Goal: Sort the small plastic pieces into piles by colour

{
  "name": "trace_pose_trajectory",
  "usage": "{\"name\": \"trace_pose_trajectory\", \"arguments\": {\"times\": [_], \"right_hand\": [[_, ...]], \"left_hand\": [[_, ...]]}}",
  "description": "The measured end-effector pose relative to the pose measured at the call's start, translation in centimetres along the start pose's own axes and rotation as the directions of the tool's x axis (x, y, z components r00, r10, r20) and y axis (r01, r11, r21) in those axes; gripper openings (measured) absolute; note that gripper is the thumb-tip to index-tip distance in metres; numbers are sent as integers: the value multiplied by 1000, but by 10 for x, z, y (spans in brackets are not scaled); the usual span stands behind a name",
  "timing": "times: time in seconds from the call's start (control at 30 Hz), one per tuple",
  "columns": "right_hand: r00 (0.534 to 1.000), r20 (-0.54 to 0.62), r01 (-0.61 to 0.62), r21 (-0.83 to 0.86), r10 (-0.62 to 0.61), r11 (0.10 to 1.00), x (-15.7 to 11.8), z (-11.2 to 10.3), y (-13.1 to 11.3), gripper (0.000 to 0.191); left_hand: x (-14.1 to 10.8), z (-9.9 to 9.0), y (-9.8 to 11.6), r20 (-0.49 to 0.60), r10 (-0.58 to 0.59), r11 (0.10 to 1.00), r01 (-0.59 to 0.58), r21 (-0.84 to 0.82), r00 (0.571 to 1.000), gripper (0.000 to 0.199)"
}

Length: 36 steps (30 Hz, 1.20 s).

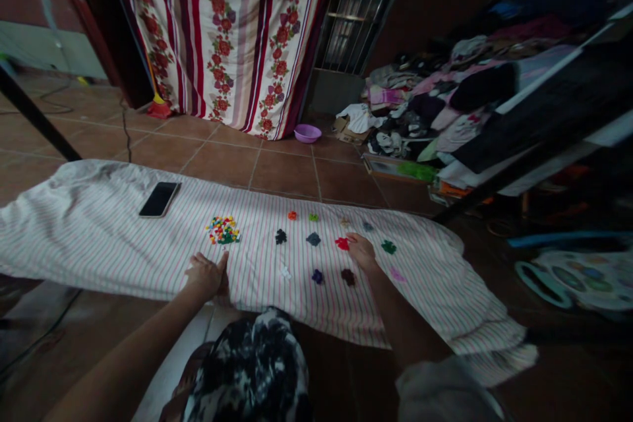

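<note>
I'm looking down on a long table (123, 244) draped with a pink-and-green striped white cloth, wrinkled at both ends. Beyond its far edge I have a tiled floor, one rose-patterned curtain (222, 33), one lilac basin (307, 134) and, off to the right, a large heap of clothes (445, 92).

On the cloth I count one phone (159, 200), lying near the far edge in the left part, and one multicoloured pile (223, 229) of tiny pieces, left of the middle. To the right of that I count twelve single-colour piles in three rows of four. Nearest the far edge: orange (292, 215), lime (313, 217), beige (345, 221), pale grey (367, 227). Middle row: black (281, 236), dark grey (313, 239), red (342, 244), dark green (389, 247). Nearest the near edge: white (285, 271), dark purple (317, 276), brown (348, 277), pink (397, 273). The pieces within each are too small for me to count.

I have two hands in view. The left hand (205, 275) is just on the near-edge side of the multicoloured pile, fingers partly extended; I can't tell whether they grip a piece. The right hand (362, 250) has its fingertips at the red pile, drawn close together, and I can't make out whether anything is between them.
</note>
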State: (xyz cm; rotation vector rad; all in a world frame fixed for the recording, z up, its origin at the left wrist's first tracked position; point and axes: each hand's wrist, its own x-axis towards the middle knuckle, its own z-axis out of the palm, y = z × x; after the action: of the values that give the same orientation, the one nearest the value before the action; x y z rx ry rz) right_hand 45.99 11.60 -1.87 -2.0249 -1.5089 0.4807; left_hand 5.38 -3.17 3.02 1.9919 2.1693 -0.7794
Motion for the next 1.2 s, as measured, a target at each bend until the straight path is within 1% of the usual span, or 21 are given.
{"name": "trace_pose_trajectory", "arguments": {"times": [0.13, 0.2, 0.3, 0.37, 0.43, 0.5, 0.57, 0.67, 0.73, 0.8, 0.87, 0.93, 1.07, 1.2], "right_hand": [[998, 7, -65, -44, 65, 997, -1, -1, -3, 31], [999, -29, -42, -72, 40, 997, -1, -1, -7, 32], [993, -97, 59, -92, -68, 994, -1, 2, -20, 33], [979, -121, 160, -67, -167, 985, -4, 7, -37, 34], [960, -112, 255, -31, -257, 966, -10, 13, -58, 34], [944, -63, 325, 4, -324, 946, -20, 23, -82, 35], [925, 12, 379, 44, -380, 924, -33, 35, -107, 35], [878, 127, 452, 100, -462, 886, -56, 59, -142, 33], [827, 202, 506, 142, -525, 851, -72, 77, -162, 31], [766, 273, 555, 177, -582, 813, -86, 96, -179, 30], [711, 342, 591, 181, -614, 786, -100, 114, -194, 29], [669, 398, 618, 170, -628, 767, -112, 129, -206, 27], [622, 465, 656, 132, -631, 743, -128, 150, -229, 28], [587, 515, 706, 50, -625, 706, -132, 158, -252, 31]], "left_hand": [[3, 3, 0, -5, -9, 999, 9, -39, 1000, 65], [5, 5, 0, -1, -23, 998, 23, -54, 1000, 65], [9, 9, 1, 2, -39, 997, 39, -73, 999, 66], [10, 11, 2, -9, -46, 995, 45, -93, 999, 66], [10, 12, 2, -19, -60, 991, 58, -118, 998, 64], [9, 12, 2, -32, -63, 989, 58, -137, 997, 63], [7, 10, 2, -33, -49, 988, 43, -148, 998, 62], [4, 6, 1, -5, -27, 986, 26, -163, 1000, 64], [4, 4, 1, 12, -21, 984, 23, -179, 1000, 66], [3, 2, 1, 16, -20, 982, 23, -187, 1000, 67], [2, 1, 1, 22, -16, 985, 20, -173, 1000, 68], [1, -1, 1, 26, -3, 989, 7, -145, 1000, 72], [0, -3, 1, 42, 5, 990, 1, -138, 999, 76], [3, -1, 1, 50, 4, 986, 4, -165, 999, 84]]}}
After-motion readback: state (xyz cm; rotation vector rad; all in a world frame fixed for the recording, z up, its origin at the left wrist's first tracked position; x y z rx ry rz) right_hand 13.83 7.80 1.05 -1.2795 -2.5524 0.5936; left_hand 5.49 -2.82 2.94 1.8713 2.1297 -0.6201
